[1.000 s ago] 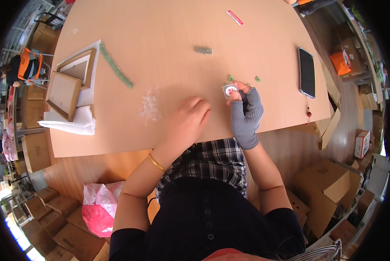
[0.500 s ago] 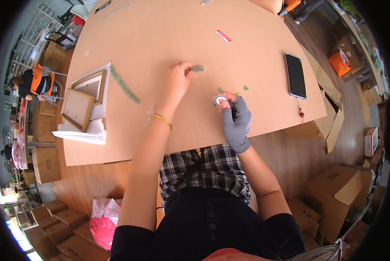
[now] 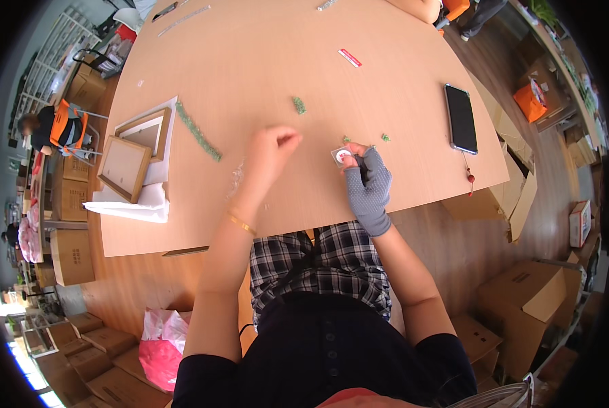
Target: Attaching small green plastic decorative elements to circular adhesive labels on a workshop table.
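My left hand [image 3: 270, 155], bare and a little blurred, hovers over the table with thumb and fingertips drawn together; nothing shows between them. Just beyond it lies a short green textured strip piece [image 3: 299, 105]. My right hand [image 3: 370, 187], in a grey fingerless glove with dots, pinches a small clear square packet [image 3: 342, 157] bearing a round white label with a red mark. Around those fingertips are little green bits [image 3: 386, 137], some partly hidden by the hand. A long green textured strip [image 3: 197, 132] lies left of my left hand.
Wooden picture frames [image 3: 124, 170] rest on white foam sheet [image 3: 141, 212] at the table's left. A phone [image 3: 461, 119] with a beaded strap lies at the right. Farther off are a red-and-white strip [image 3: 350, 58] and clear strips [image 3: 184, 21]. Cardboard boxes [image 3: 522, 306] surround the table [image 3: 399, 102].
My left hand has let go of the short green strip piece and drawn back toward me. That piece now lies turned on the table. My right hand barely moved.
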`<state>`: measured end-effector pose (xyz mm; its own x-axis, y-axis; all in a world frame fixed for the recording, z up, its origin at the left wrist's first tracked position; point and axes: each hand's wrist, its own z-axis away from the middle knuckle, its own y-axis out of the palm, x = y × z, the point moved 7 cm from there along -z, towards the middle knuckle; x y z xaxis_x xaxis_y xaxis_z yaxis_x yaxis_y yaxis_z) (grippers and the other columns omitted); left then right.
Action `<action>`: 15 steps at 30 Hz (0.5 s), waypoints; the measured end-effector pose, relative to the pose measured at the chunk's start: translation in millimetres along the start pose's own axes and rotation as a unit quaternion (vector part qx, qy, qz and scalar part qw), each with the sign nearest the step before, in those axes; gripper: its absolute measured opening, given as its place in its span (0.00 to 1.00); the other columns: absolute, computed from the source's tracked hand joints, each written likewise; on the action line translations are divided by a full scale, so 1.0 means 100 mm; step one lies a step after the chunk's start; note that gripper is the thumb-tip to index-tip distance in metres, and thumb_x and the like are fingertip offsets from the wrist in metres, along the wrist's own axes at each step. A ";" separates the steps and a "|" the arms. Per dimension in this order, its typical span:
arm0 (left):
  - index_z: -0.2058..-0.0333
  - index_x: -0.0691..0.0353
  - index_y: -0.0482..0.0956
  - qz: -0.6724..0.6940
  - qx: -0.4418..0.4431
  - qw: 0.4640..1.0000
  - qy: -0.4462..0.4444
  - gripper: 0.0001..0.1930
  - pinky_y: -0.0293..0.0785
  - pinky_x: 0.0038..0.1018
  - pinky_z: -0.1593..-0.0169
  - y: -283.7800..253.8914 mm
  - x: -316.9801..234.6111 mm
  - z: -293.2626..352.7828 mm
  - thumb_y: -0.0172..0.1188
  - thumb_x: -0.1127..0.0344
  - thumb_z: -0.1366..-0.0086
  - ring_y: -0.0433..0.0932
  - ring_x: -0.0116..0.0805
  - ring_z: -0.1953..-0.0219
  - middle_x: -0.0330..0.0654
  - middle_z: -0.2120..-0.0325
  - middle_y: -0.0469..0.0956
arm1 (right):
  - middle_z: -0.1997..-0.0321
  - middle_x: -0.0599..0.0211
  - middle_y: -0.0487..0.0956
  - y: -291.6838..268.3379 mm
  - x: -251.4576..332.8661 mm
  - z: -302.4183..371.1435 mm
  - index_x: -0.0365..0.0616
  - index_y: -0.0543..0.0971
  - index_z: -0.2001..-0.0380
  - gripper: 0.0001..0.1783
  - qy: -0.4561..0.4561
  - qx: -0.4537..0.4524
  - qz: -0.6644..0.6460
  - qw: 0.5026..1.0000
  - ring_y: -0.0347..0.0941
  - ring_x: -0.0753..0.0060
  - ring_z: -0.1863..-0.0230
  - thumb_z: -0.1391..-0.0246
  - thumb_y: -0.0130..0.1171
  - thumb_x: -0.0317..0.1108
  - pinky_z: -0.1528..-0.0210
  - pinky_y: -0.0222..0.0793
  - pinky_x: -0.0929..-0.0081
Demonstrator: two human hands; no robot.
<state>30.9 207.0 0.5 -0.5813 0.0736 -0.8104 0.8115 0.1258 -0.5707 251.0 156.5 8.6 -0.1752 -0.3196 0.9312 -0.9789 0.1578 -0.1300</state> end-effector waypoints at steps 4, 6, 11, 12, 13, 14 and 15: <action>0.67 0.65 0.85 0.023 0.033 0.999 -0.031 0.07 0.78 0.29 0.65 0.01 -0.04 0.59 0.70 0.67 0.37 0.84 0.34 0.70 0.45 0.69 0.85 | 0.65 0.59 0.86 0.03 -0.04 0.05 0.36 0.82 0.53 0.10 0.003 0.004 -0.009 1.000 0.82 0.74 0.67 0.34 0.61 0.29 0.61 0.77 0.77; 0.64 0.64 0.85 -0.027 0.028 0.999 -0.036 0.06 0.77 0.27 0.66 0.00 -0.19 0.77 0.70 0.68 0.37 0.81 0.30 0.71 0.42 0.71 0.84 | 0.65 0.59 0.86 0.04 -0.04 0.05 0.36 0.82 0.53 0.10 -0.005 0.009 -0.003 1.000 0.82 0.75 0.67 0.34 0.61 0.29 0.61 0.77 0.77; 0.62 0.62 0.84 -0.075 -0.007 0.997 -0.015 0.07 0.78 0.30 0.65 -0.03 -0.22 0.92 0.70 0.68 0.37 0.81 0.36 0.71 0.42 0.70 0.82 | 0.65 0.59 0.86 0.07 0.04 0.04 0.37 0.82 0.52 0.10 -0.021 0.037 0.037 0.998 0.82 0.76 0.67 0.34 0.62 0.29 0.61 0.77 0.78; 0.61 0.61 0.83 -0.078 -0.009 0.997 -0.015 0.07 0.79 0.33 0.64 -0.05 -0.22 0.91 0.69 0.68 0.37 0.82 0.39 0.69 0.44 0.69 0.82 | 0.66 0.59 0.86 0.08 0.03 0.04 0.37 0.82 0.52 0.10 -0.020 0.037 0.038 0.998 0.82 0.76 0.68 0.34 0.62 0.29 0.62 0.77 0.78; 0.61 0.61 0.82 -0.081 -0.012 0.997 -0.014 0.08 0.80 0.37 0.63 -0.07 -0.22 0.91 0.69 0.69 0.38 0.83 0.43 0.68 0.45 0.67 0.82 | 0.66 0.59 0.86 0.08 0.03 0.04 0.37 0.82 0.52 0.10 -0.019 0.038 0.039 0.998 0.82 0.76 0.68 0.34 0.62 0.29 0.62 0.77 0.77; 0.60 0.61 0.82 -0.078 -0.019 0.997 0.010 0.08 0.80 0.37 0.61 -0.09 -0.23 0.91 0.68 0.70 0.38 0.83 0.44 0.65 0.45 0.65 0.82 | 0.66 0.59 0.86 0.09 0.02 0.04 0.37 0.82 0.52 0.10 -0.018 0.039 0.041 0.998 0.82 0.76 0.68 0.35 0.62 0.29 0.62 0.77 0.77; 0.60 0.62 0.82 -0.074 -0.026 0.996 0.034 0.08 0.80 0.38 0.60 -0.12 -0.24 0.91 0.68 0.71 0.38 0.83 0.44 0.63 0.45 0.64 0.82 | 0.67 0.60 0.86 0.09 0.02 0.04 0.37 0.82 0.52 0.10 -0.017 0.039 0.041 0.998 0.82 0.77 0.69 0.35 0.62 0.28 0.63 0.77 0.77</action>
<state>40.9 113.6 14.4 -0.6991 0.1164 -0.7055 0.7128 0.1907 -0.6749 241.2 153.6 7.9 -0.2576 -0.3400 0.9045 -0.9660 0.1120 -0.2331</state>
